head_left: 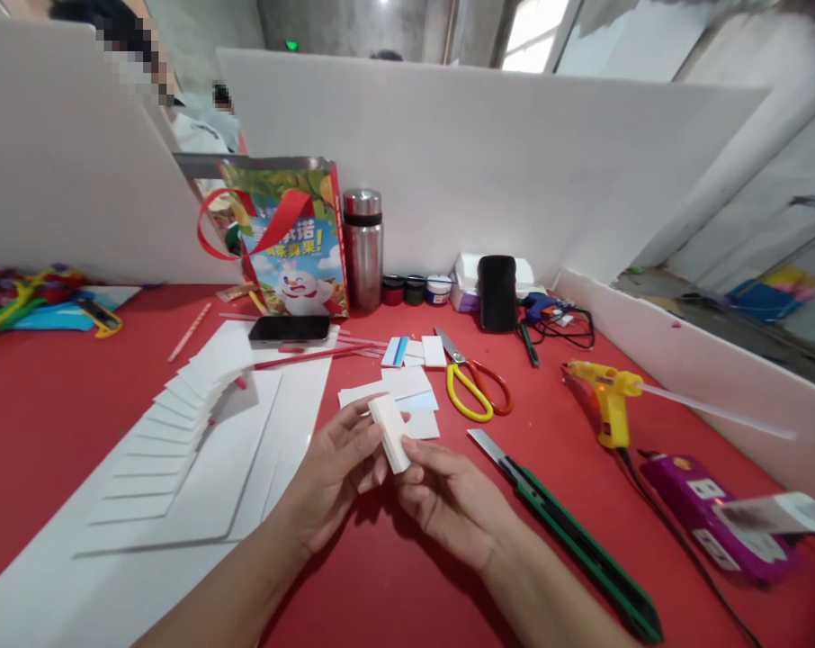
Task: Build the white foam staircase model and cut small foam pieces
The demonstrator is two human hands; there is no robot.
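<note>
Between both hands, above the red table, is a small white foam-board block, tilted and longer than it is wide. My left hand grips its left side with thumb and fingers. At its lower right end, my right hand pinches it. Just behind lie several cut white pieces, a few with blue on them. Scissors with one yellow and one orange-red handle rest open beyond my right hand. A green box cutter lies to the right with its blade out.
On the left, white boards carry a fanned staircase of thin strips and a black phone. A gift bag, steel flask and paint jars stand behind. At right are a yellow glue gun and purple power strip.
</note>
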